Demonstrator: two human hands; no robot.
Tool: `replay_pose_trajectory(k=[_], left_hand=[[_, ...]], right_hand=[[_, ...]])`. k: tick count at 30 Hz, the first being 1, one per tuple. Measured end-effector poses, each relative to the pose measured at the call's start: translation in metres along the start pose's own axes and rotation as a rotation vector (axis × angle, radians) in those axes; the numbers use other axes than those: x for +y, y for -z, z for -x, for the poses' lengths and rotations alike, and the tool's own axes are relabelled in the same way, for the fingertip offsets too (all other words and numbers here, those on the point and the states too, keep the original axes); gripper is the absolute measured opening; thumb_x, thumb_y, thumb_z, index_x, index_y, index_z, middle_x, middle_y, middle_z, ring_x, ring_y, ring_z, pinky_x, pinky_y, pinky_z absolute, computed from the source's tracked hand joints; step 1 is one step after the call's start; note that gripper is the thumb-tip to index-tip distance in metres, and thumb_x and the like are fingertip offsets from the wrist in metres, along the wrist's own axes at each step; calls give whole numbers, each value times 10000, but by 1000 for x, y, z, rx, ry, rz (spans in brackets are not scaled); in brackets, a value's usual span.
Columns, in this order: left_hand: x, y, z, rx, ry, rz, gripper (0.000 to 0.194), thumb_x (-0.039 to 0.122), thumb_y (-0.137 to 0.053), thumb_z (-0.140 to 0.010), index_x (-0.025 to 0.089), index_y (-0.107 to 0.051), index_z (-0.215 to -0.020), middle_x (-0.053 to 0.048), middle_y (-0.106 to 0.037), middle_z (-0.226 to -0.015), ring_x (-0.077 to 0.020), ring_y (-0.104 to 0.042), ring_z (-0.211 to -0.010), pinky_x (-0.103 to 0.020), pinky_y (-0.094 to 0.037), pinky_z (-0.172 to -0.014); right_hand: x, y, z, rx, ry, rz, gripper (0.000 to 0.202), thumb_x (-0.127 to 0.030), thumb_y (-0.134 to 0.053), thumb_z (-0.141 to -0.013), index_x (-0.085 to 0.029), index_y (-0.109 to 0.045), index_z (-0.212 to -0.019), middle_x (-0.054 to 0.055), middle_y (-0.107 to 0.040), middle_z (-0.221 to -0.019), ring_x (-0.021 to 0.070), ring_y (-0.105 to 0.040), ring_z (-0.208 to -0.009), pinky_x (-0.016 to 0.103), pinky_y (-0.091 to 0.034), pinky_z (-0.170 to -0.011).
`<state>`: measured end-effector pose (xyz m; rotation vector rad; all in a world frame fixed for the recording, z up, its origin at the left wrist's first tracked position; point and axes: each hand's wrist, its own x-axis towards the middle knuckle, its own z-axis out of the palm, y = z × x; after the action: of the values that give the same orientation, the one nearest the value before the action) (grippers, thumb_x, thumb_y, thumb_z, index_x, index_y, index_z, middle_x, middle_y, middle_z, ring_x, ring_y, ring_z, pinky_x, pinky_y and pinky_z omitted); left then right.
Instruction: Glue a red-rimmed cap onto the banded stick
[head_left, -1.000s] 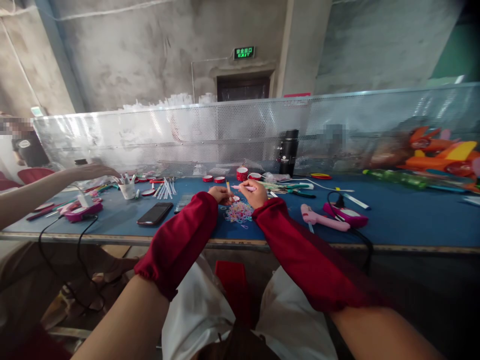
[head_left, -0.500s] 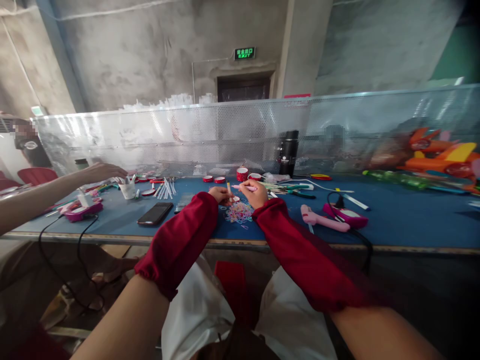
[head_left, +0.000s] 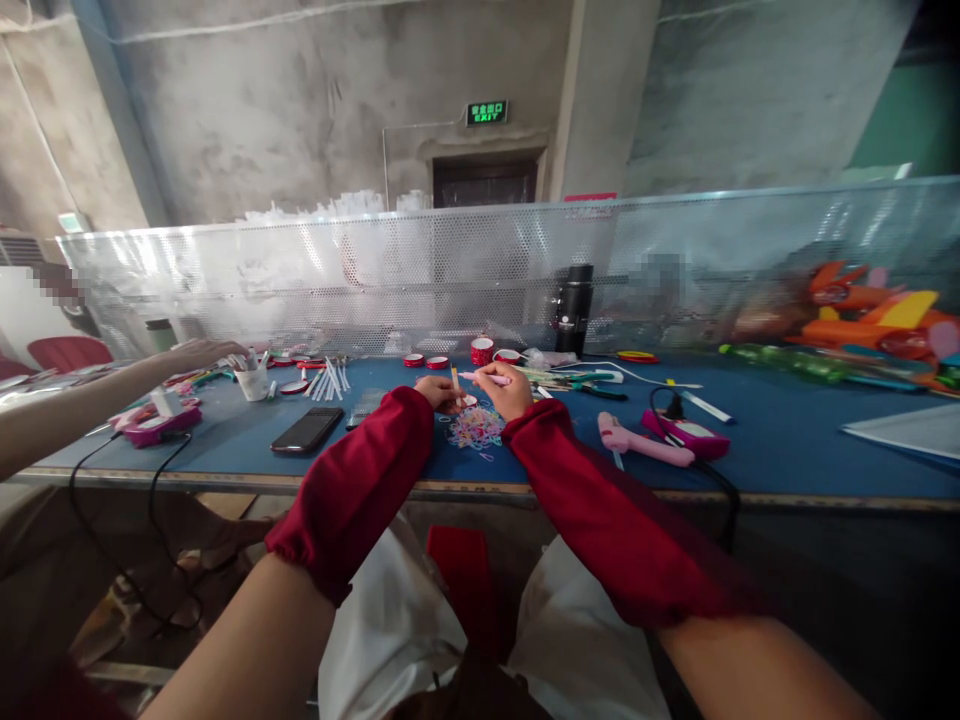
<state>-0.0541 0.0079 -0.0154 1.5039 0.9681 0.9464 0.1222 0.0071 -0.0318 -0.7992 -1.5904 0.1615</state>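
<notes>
Bare concrete wall (head_left: 247, 110), green exit sign (head_left: 487, 113), dark doorway (head_left: 484, 182), perforated metal partition (head_left: 300, 280)

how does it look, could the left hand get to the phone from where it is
Probably yes: the phone lies uncovered on the table, a short way to the left hand's outer side, though the fingers are busy with a thin yellow-tipped stick.

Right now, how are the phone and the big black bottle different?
The bottle stands upright, while the phone lies flat. The bottle is tall and round, but the phone is thin with straight sides. The bottle is at the back of the table, by the mesh screen, and the phone is nearer the front edge. Both look black, and both are on the blue tabletop.
</notes>
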Motion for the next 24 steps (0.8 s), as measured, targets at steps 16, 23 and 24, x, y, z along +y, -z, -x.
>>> replay_pose_trajectory(k=[16,23,24], left_hand=[[-10,4,-15,19,42,-28,73,126,-616,-830,137,-676,-790,-68,-711,-718,-138,-625,-605,-274,-488,-663],[-14,7,-19,36,19,-20,156,218,-762,-704,128,-660,-781,-64,-695,-690,-133,-622,-558,-228,-456,-524],[-14,8,-19,33,14,-17,192,239,-784,-677,130,-655,-768,-58,-696,-692,-129,-619,-548,-216,-442,-496]], right_hand=[[0,0,1,-42,-42,-47,191,-375,-591,-773,-202,-668,-752,28,-702,-721,181,-635,-677,270,-483,-640],[7,-3,2,-22,-67,-17,261,-439,-501,-853,-213,-628,-884,22,-695,-743,161,-656,-650,250,-496,-589],[8,-4,3,-39,-66,-10,272,-450,-490,-864,-220,-625,-912,14,-692,-737,155,-657,-641,246,-498,-585]])
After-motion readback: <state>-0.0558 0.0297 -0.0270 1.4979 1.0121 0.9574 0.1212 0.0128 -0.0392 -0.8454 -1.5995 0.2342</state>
